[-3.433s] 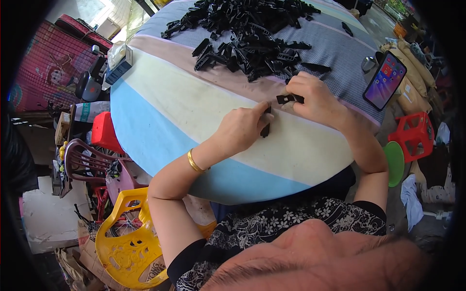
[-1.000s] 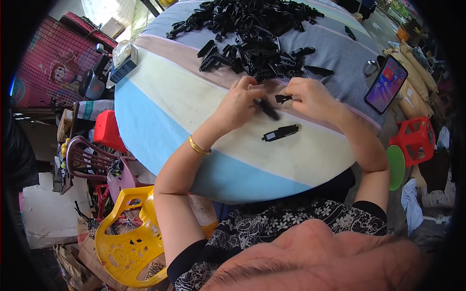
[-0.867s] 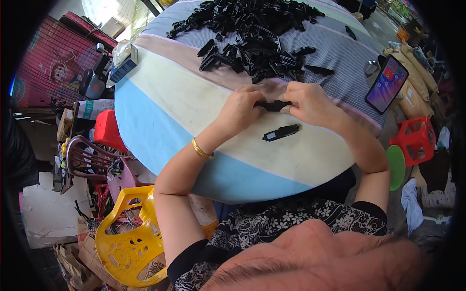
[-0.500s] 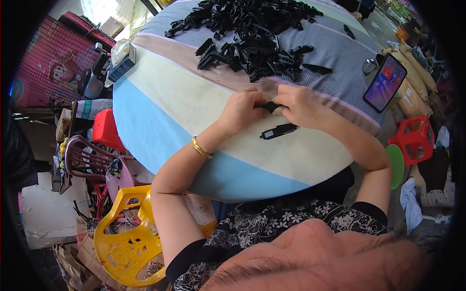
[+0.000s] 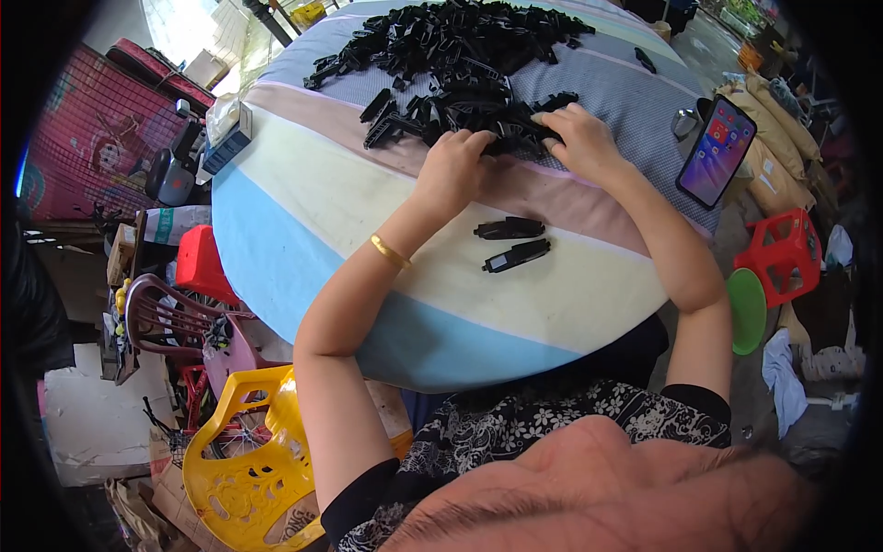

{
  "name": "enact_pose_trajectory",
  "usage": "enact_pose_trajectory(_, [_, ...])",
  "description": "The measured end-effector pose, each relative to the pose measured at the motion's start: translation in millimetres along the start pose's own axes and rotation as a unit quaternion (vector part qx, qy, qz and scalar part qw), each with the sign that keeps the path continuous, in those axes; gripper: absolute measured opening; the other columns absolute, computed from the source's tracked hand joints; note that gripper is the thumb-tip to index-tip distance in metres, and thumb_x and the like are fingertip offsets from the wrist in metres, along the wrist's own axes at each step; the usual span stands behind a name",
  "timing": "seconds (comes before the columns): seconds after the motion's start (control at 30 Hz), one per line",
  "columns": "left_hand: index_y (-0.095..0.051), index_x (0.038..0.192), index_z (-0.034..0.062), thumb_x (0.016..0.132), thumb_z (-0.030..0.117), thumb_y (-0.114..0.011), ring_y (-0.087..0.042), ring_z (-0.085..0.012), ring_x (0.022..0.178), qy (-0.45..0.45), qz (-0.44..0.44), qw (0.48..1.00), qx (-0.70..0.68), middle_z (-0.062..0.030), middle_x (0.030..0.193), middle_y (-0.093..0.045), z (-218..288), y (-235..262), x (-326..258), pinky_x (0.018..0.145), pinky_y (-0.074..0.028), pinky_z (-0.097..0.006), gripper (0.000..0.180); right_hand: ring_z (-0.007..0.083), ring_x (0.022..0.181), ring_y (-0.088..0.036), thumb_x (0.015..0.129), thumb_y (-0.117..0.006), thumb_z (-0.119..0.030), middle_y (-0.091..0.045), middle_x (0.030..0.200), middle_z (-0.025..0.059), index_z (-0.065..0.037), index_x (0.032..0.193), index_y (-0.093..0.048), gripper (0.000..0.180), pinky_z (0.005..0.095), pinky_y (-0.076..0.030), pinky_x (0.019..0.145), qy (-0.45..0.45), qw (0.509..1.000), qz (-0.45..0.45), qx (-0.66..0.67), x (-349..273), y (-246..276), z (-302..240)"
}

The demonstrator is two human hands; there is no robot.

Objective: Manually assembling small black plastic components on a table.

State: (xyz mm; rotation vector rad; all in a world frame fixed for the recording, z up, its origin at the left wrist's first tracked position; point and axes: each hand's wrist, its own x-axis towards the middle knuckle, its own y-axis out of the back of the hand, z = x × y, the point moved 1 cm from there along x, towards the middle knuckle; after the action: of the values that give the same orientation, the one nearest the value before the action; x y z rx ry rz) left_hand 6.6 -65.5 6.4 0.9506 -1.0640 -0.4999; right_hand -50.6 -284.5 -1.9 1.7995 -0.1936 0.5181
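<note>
A large heap of black plastic parts (image 5: 441, 46) lies on the striped cloth, with a smaller group of the same parts (image 5: 432, 110) in front of it. At the near edge of this group is my left hand (image 5: 454, 173), its fingers bent over the parts. My right hand (image 5: 587, 145) reaches into the group's right side, thumb and fingers apart, fingertips against black pieces. Neither hand visibly grips a piece. Two narrow black parts lie side by side nearer me: one all dark (image 5: 509, 228), the other with a pale patch (image 5: 517, 256).
The round table (image 5: 313, 262) has a striped cloth. A phone (image 5: 717, 152) leans at its right edge; a tissue box (image 5: 227, 138) stands at its left edge. A yellow chair (image 5: 241, 501), a red stool (image 5: 782, 253) and brown sacks (image 5: 773, 189) surround it.
Both hands have moved away from me to the smaller group of parts. The dark part they were handling now lies beside the pale-patched one. The view has shifted slightly.
</note>
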Motion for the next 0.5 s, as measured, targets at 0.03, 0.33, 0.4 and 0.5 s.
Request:
enact_pose_trajectory(0.03, [-0.062,0.108,0.0037,0.076,0.002,-0.059,-0.056,-0.0213,0.073,0.080,-0.018,0.987,-0.136,-0.0097,0.081,-0.060,4,9,-5,0.070,-0.047,-0.032,0.031,0.0257,0.094,-0.056,0.073,-0.064,-0.011,-0.063,0.095,0.0084,-0.006,0.111,-0.060,0.039,0.0374,-0.049,0.080,-0.001,1.000,0.000,0.000,-1,1,-2])
enact_pose_trajectory(0.33, [-0.064,0.105,0.0030,0.079,0.012,-0.067,-0.055,-0.0169,0.063,0.127,-0.014,0.964,-0.234,-0.0055,0.076,-0.059,3,12,-47,0.061,-0.047,-0.029,0.028,0.0104,0.088,-0.059,0.080,-0.061,0.007,-0.061,0.099,0.0046,0.001,0.113,-0.057,0.034,0.0227,-0.049,0.078,-0.075,0.822,-0.038,0.563,-10,3,-54])
enact_pose_trajectory(0.4, [-0.062,0.109,0.0043,0.075,0.010,-0.069,-0.059,-0.0216,0.069,0.127,-0.014,0.971,-0.202,-0.0104,0.082,-0.059,5,10,-48,0.063,-0.048,-0.032,0.035,0.0090,0.086,-0.058,0.079,-0.064,0.005,-0.063,0.093,0.0041,0.000,0.108,-0.061,0.030,0.0230,-0.049,0.076,-0.033,0.868,-0.089,0.488,-11,2,-71])
enact_pose_trajectory(0.5, [-0.060,0.112,0.0049,0.076,0.011,-0.066,-0.060,-0.0233,0.067,0.158,-0.039,0.978,-0.127,-0.0133,0.076,-0.058,25,22,-43,0.062,-0.049,-0.033,0.037,0.0183,0.079,-0.060,0.072,-0.066,-0.004,-0.063,0.084,0.0079,-0.001,0.097,-0.063,0.026,0.0303,-0.049,0.069,0.002,0.956,-0.098,0.277,-15,4,-66])
